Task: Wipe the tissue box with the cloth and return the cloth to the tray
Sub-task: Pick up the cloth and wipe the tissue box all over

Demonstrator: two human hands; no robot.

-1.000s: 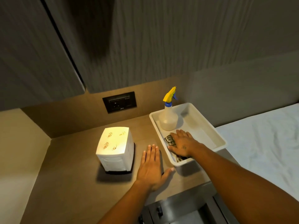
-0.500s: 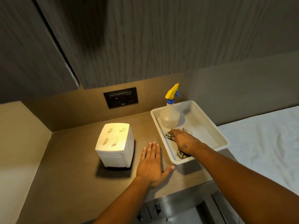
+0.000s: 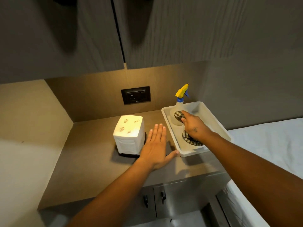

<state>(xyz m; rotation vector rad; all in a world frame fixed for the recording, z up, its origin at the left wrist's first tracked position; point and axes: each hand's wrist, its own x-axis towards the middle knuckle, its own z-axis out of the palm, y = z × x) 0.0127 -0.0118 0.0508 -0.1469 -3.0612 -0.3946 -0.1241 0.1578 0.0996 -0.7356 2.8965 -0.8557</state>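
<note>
A person's right hand (image 3: 194,127), right of centre, closes its fingers around a checked cloth (image 3: 190,139) bunched inside a white tray (image 3: 219,126), beside a spray bottle (image 3: 179,105) with a yellow trigger. The left hand (image 3: 155,145), at centre, lies flat and open on the countertop (image 3: 91,154), holding nothing, just right of the white tissue box (image 3: 128,135).

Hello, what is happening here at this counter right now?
A person's right hand grips a checked cloth inside the white plastic tray, beside the clear spray bottle with a yellow trigger. The left hand lies flat and open on the brown counter, next to the white tissue box. Wiping has not started.
</note>
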